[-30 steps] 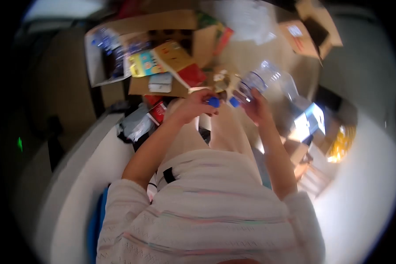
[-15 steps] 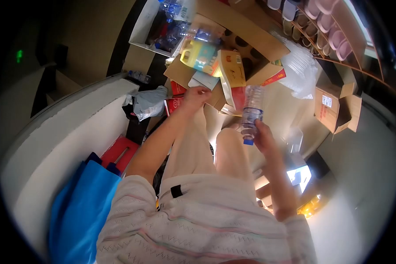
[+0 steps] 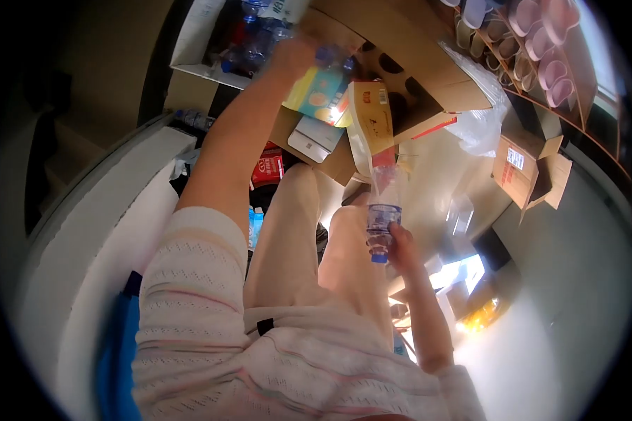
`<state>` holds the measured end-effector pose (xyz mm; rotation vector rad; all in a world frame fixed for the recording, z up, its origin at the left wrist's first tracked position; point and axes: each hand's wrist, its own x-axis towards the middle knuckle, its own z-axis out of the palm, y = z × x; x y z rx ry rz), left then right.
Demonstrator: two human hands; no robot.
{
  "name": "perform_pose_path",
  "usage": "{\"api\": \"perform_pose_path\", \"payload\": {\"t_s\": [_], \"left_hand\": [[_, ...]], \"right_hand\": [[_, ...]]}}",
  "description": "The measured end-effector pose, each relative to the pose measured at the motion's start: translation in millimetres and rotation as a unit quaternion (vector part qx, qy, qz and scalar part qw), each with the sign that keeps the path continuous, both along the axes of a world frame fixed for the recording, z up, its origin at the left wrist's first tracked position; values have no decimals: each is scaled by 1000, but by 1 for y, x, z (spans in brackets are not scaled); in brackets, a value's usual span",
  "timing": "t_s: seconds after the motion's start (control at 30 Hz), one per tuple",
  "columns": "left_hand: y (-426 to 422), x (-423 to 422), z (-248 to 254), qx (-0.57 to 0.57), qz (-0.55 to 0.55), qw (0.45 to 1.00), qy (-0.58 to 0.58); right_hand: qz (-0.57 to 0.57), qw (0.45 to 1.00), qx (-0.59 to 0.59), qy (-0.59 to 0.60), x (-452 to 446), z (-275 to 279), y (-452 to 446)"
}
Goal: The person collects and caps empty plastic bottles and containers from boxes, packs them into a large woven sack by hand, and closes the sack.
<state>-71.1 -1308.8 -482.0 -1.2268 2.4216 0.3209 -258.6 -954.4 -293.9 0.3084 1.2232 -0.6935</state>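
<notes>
A clear plastic bottle (image 3: 384,210) with a blue cap and blue label hangs cap-down in my right hand (image 3: 402,251), whose fingers close around its lower part. My left hand (image 3: 296,57) is stretched out to the far end of a large cardboard box (image 3: 414,49), near other blue-capped bottles (image 3: 328,56). Motion smears its fingers, so its grip does not show. Below that hand lie a yellow and teal package (image 3: 321,95), a white flat box (image 3: 314,137) and a tan carton (image 3: 372,112).
A white box (image 3: 196,45) holding several bottles stands at the upper left. Shoe shelves (image 3: 534,84) line the upper right, above a small open carton (image 3: 519,168). A low white wall (image 3: 112,217) runs along the left, with a blue bag (image 3: 119,351) beside it.
My left hand has moved up and away, from beside the white flat box to the bottles at the far end. My right hand, still holding the bottle, has dropped slightly lower in view.
</notes>
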Motion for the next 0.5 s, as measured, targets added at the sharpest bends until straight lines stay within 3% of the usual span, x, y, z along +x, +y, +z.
{"api": "perform_pose_path", "payload": {"t_s": [0.07,0.17,0.27,0.37,0.5], "left_hand": [[-2,0,-9,-17,-2,1000,8],[-14,6,-3,96,20,994,-51],[-7,19,42,90,123,985,76],[4,43,61,283,246,879,295],[63,17,132,456,374,717,373]], "right_hand": [[-26,1000,14,1,0,3,10],[-59,998,28,11,5,5,27],[-72,997,24,24,5,15,36],[-90,995,-3,29,2,23,46],[-159,983,-92,20,-11,39,61]]}}
